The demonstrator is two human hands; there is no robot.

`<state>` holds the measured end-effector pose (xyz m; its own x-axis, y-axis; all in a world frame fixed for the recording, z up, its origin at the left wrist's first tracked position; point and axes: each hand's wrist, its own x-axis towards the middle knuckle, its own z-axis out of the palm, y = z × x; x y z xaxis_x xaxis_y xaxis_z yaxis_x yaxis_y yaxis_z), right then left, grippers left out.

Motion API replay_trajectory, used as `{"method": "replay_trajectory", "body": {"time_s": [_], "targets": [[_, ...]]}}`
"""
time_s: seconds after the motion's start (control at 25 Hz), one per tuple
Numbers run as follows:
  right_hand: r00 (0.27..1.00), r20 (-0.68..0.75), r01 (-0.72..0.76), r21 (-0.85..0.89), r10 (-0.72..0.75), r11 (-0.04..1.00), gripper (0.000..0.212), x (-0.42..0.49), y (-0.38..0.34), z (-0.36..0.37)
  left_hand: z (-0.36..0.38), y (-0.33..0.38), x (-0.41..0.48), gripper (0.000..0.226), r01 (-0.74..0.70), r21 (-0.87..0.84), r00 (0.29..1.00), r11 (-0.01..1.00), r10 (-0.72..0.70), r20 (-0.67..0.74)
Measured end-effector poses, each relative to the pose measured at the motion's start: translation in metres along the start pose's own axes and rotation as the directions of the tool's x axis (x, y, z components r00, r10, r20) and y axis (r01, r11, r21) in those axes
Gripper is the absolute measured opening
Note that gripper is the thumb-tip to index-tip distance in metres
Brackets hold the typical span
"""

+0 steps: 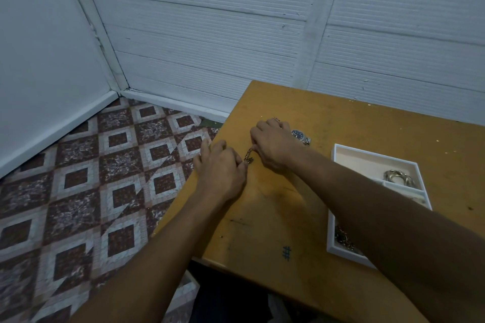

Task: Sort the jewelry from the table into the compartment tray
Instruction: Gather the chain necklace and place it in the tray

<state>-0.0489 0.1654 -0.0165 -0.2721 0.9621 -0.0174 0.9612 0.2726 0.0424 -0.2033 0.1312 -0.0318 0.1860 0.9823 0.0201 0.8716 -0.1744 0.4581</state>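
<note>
1. Gold-coloured chain point(248, 157): it sits at the centre of the frame, near the left edge of the wooden table point(367, 118), and spans the short gap between the two hands. Whether it is lifted or touches the surface cannot be told.
2. The left hand point(223, 166) pinches the lower end of the chain between thumb and forefinger. Its other fingers are curled toward the table edge.
3. The right hand point(273, 148) pinches the upper end in the same way, with its other fingers curled loosely above the table.
4. Expected handling: the chain is probably light and fully limp. It has no stiffness of its own, so any unsupported length will sag. The fine links are likely to slip through a loose grip, and to knot or snag.
5. Recommended hold: grip both ends, as now, to keep the run straight, or gather the whole length into one bunch before transfer. Light fingertip pressure should be enough, and pulling hard risks stressing the links.
6. Destination: the white compartment tray point(375, 154) lies at the right of the frame, partly covered by the right forearm. Its upper right compartment holds silver-toned pieces point(399, 178). The lower compartment shows linked pieces point(343, 240), so it is probably the matching slot.
7. A wristwatch point(300, 136) lies on the table just beyond the right hand, not yet sorted. It is probably heavier, with a rigid case, so it is best taken by the case.
</note>
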Motion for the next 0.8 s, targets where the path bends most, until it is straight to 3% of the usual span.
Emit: {"method": "replay_trajectory", "body": {"time_s": [0.12,0.24,0.32,0.48,0.52,0.56,0.6,0.68,0.72,0.8], "targets": [[0.998,-0.028,0.057,0.02,-0.057,0.998,0.019,-0.006,-0.001,-0.002,-0.004,-0.006,-0.006,0.016,-0.02,-0.043,1.0,0.999,0.02,-0.006],[0.988,-0.127,0.114,0.178,-0.092,0.977,0.009,-0.014,-0.004,-0.012,-0.009,-0.013,-0.01,0.016,-0.082,-0.147,0.992,0.986,0.067,-0.108],[0.982,-0.169,0.142,0.333,-0.089,0.932,0.009,-0.019,-0.007,-0.02,-0.016,-0.017,-0.014,0.017,-0.1,-0.25,0.985,0.963,0.061,-0.159],[0.973,-0.229,0.161,0.583,-0.029,0.796,0.009,-0.036,-0.011,-0.044,-0.028,-0.02,-0.029,0.016,-0.029,-0.529,0.996,0.848,-0.017,-0.083],[0.971,-0.239,0.164,0.62,-0.015,0.767,0.009,-0.04,-0.012,-0.051,-0.031,-0.02,-0.032,0.018,0.0,-0.658,0.999,0.753,-0.035,-0.04],[0.968,-0.25,0.17,0.647,-0.004,0.743,0.009,-0.044,-0.013,-0.059,-0.034,-0.019,-0.035,0.019,0.05,-0.805,0.999,0.591,-0.047,0.027],[0.966,-0.257,0.178,0.668,0.0,0.722,0.01,-0.047,-0.014,-0.066,-0.037,-0.017,-0.036,0.02,0.113,-0.916,0.994,0.385,-0.038,0.107],[0.965,-0.263,0.198,0.703,-0.008,0.683,0.01,-0.053,-0.017,-0.082,-0.043,-0.012,-0.039,0.02,0.216,-0.976,0.976,0.017,0.035,0.217],[0.963,-0.268,0.208,0.707,-0.016,0.676,0.011,-0.056,-0.019,-0.09,-0.044,-0.009,-0.041,0.02,0.25,-0.964,0.967,-0.089,0.07,0.245],[0.957,-0.29,0.224,0.687,-0.021,0.691,0.013,-0.062,-0.02,-0.104,-0.045,-0.002,-0.045,0.023,0.304,-0.934,0.95,-0.186,0.128,0.283]]}}
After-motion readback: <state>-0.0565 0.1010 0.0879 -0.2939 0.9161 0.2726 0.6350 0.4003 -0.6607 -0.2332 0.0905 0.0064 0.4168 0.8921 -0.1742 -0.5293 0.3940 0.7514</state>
